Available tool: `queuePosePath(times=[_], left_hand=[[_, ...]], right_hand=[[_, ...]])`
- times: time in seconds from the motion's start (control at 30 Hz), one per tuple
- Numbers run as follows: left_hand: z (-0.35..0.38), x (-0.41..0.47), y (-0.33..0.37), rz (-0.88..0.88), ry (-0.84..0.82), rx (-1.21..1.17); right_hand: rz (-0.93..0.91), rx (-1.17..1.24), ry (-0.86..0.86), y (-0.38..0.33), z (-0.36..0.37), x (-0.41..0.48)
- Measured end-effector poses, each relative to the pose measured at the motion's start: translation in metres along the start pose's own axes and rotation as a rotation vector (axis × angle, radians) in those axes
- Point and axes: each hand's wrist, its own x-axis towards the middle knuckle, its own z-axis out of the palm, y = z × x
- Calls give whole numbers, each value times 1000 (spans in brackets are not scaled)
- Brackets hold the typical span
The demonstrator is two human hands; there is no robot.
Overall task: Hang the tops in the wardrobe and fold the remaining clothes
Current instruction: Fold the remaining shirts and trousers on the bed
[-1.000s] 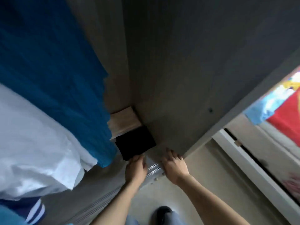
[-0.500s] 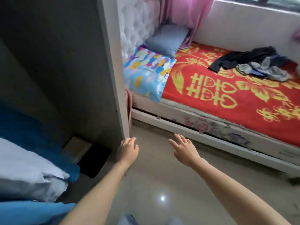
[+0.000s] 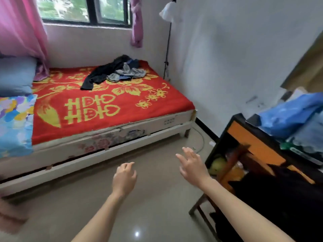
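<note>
Hovering out front over the glossy floor, both hands are bare of any load. The left hand hangs lower and nearer, back of the hand up, its fingers loosely curled with nothing in them. The right hand sits a little farther forward, its fingers spread apart and fairly straight, gripping nothing either. And there is the work: a tangled pile of clothes lies at the far side of the bed, on the red bedspread with its yellow pattern, close to the wall under the window. A long black garment trails from the heap toward the middle of the bedspread, with grey and blue pieces bunched beside it. That pile is well apart from both hands, across the open floor and most of the mattress. At the left end of the bed rest a blue-grey pillow and a colourful patterned pillow, with a pink curtain hanging above them. A floor lamp stands in the corner past the foot of the bed. Just beside the right hand is a dark counter carrying a blue bag.
</note>
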Motion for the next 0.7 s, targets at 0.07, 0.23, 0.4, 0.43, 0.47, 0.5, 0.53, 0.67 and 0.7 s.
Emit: queuePosePath(times=[0.07,0.23,0.4,0.43,0.47,0.5,0.53,0.67,0.7], left_hand=[[26,-3,48,118,-62,10],[88,-30,174,538,-216,-11],[118,-50,260,884,-270,12],[121,-55,274,927,-286,16],[125,-62,289,972,-309,37],[128,-68,304,1020,-333,69],[131,-74,315,1063,-348,107],[140,-88,345,1194,-414,285],[143,-89,348,1212,-430,328]], right_hand=[[137,2,53,31,-9,-36],[457,-16,112,99,-22,-141],[795,-67,166,153,-32,-231],[870,-80,142,162,-35,-243],[950,-84,119,169,-38,-255],[1031,-87,110,176,-40,-266],[1092,-76,77,182,-40,-272],[1213,125,-64,190,-22,-285],[1210,143,-37,190,-20,-284]])
